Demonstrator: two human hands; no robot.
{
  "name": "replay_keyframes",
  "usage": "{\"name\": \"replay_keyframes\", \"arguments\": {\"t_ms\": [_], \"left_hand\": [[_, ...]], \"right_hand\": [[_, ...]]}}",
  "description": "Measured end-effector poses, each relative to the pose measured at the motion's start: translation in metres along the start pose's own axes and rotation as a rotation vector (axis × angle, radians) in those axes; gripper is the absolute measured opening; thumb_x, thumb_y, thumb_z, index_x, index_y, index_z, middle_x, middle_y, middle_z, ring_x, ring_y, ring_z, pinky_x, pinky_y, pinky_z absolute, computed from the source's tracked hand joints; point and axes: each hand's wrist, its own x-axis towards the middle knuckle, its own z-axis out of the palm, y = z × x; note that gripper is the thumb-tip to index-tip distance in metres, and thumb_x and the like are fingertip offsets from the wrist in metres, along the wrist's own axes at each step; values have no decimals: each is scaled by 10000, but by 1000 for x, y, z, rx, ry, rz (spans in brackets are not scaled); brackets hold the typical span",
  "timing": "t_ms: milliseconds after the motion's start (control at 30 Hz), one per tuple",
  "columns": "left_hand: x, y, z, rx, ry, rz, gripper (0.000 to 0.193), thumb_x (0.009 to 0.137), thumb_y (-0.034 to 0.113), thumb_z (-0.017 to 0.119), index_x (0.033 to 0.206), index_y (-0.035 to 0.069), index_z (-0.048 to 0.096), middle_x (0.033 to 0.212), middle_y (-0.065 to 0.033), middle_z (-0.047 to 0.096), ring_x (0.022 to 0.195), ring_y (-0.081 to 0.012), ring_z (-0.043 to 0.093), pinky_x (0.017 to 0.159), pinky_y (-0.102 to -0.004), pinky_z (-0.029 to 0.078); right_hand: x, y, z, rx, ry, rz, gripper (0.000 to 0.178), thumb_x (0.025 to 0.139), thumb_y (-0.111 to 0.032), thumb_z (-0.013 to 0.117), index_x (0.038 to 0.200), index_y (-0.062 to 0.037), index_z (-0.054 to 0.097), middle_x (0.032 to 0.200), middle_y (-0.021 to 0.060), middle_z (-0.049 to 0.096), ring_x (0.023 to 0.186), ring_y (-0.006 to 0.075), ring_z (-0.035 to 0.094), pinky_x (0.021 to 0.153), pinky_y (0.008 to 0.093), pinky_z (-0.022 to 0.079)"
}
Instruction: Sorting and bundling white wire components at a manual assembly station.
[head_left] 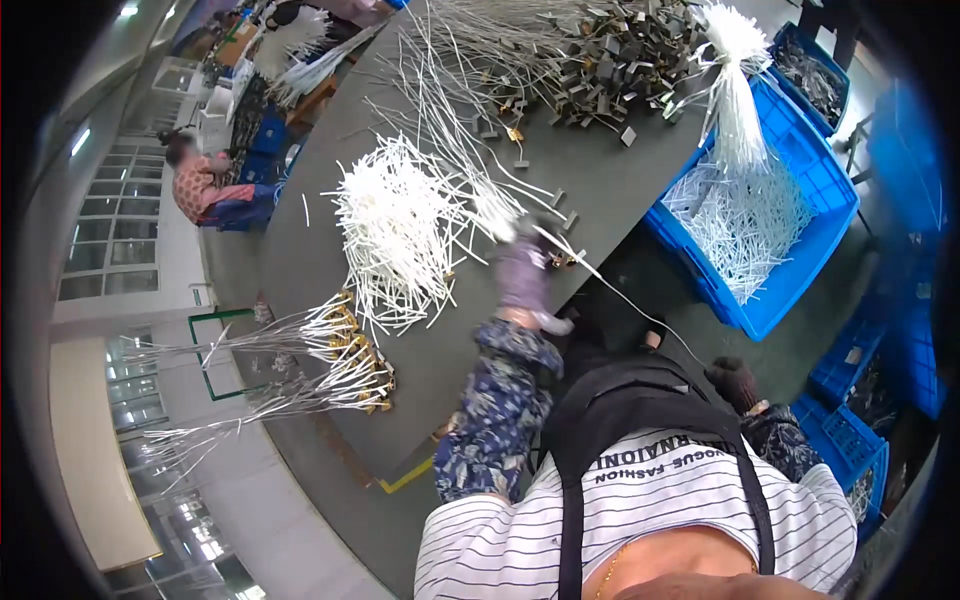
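My left hand [524, 272], in a purplish glove, is over the table's near edge, on the end of a bundle of white-sleeved wires [490, 208]. Its fingers are blurred, so their grip is unclear; the thumb sticks out toward my body. Down at my right side, my right hand [733, 384] in a dark brown glove is curled closed. One thin white wire [628, 298] runs from beside my left hand across to it. Small grey rectangular connectors [570, 222] lie by the left fingers. Left of the bundle is a heap of short white sleeves [395, 235].
The dark grey table [430, 370] carries wires with brass-coloured ends [355, 355] at its left edge and piled grey connectors [625, 60] at the back. A blue crate [800, 300] of white sleeves stands right. More blue crates [845, 440] sit lower right. Another person [205, 190] works far left.
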Motion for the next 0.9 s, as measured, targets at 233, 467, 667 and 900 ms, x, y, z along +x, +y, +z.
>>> {"name": "replay_keyframes", "arguments": {"t_ms": [233, 467, 667, 900], "left_hand": [[40, -35, -30, 409, 288, 52, 324, 838, 334, 686, 888, 24, 605, 747, -19, 598, 570, -114, 478, 488, -255, 401], [85, -34, -102, 217, 247, 67, 340, 837, 360, 675, 920, 31, 660, 604, -43, 601, 449, -130, 525, 448, -283, 452], [71, -16, -106, -306, 70, -74, 372, 905, 384, 602, 1020, 31, 589, 577, 47, 417, 471, -57, 355, 425, -218, 291], [78, -26, -48, -732, -79, -97, 200, 938, 206, 499, 1072, 59, 520, 1012, -162, 640, 875, -271, 662, 769, -389, 567]], "right_hand": [[24, -221, 92, 128, -243, -552, 518, 800, -293, 653, 1212, -2, 535, 1042, 172, 633, 1002, 257, 592, 865, 356, 464], [104, -330, 147, -366, -20, -861, 536, 766, -279, 705, 1245, -119, 526, 1205, 195, 530, 1007, 340, 585, 864, 397, 480], [219, -383, 172, -682, 269, -1240, 412, 782, -181, 678, 1172, -112, 562, 968, 154, 618, 829, 328, 624, 729, 417, 506], [80, -330, 120, 183, -344, -575, 300, 756, -146, 714, 1023, -40, 626, 748, 42, 603, 645, 139, 576, 580, 274, 471]]}}
